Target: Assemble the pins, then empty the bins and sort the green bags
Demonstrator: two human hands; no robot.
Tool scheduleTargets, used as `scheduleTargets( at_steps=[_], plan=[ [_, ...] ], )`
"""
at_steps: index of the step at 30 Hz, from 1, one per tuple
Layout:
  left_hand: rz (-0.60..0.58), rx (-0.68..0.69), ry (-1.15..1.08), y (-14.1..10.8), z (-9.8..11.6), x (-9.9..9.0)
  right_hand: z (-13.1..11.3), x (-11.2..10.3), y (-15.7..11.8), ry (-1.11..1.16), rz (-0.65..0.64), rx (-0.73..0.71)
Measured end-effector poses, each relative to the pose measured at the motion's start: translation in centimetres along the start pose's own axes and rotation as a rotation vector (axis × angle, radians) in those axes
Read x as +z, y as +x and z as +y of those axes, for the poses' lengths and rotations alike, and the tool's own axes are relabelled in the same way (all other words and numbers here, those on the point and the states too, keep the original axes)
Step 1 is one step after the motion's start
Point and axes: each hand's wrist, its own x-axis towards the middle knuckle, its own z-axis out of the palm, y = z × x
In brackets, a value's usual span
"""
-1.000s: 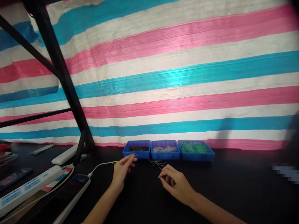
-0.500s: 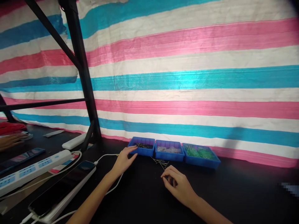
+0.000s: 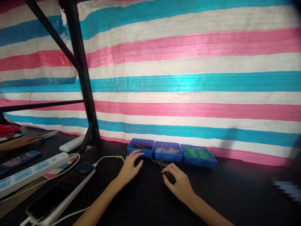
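My left hand [image 3: 129, 168] hovers at the front of the left blue bin [image 3: 146, 153], thumb and fingers spread, holding nothing I can see. Dark, thin screws or nails [image 3: 142, 147] fill that bin. On the black table, several loose metal pins [image 3: 159, 163], perhaps screws or nails, lie in a small heap. Beside them is my right hand [image 3: 180, 183], curved, with thumb and forefinger apart; its fingertips are close to the heap's near end. Whether they touch a pin I cannot tell.
Small clear pieces lie in the middle blue bin [image 3: 168, 157], green ones in the right blue bin [image 3: 199, 162]. To the left are a phone [image 3: 60, 190] with a white cable, a power strip [image 3: 35, 171], a black post [image 3: 87, 84] and another person's hand [image 3: 25, 140]. A striped sheet [image 3: 188, 110] hangs behind.
My left hand has drawn slightly right and nearer, away from the left bin. My right thumb and forefinger have parted. The other person's hand has reached further right.
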Motion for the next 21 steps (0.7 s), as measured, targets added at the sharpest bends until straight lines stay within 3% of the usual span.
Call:
scheduleTargets(
  at_steps=[5, 9, 16, 21],
  plan=[
    [-0.265, 0.113, -0.025, -2.1, 3.1, 2.0, 0.7, 0.3, 0.3, -0.113, 0.029, 0.093],
    [-0.397, 0.154, -0.009, -2.9, 3.7, 2.9, 1.1, 0.6, 0.2, -0.119, -0.038, 0.136],
    [-0.442, 0.127, 0.075, -2.7, 3.3, 2.9, 1.2, 0.9, 0.0, -0.12, -0.164, 0.12],
    [-0.467, 0.111, 0.133, -2.7, 3.3, 3.1, 1.2, 0.8, 0.1, -0.091, -0.187, 0.109]
  ],
)
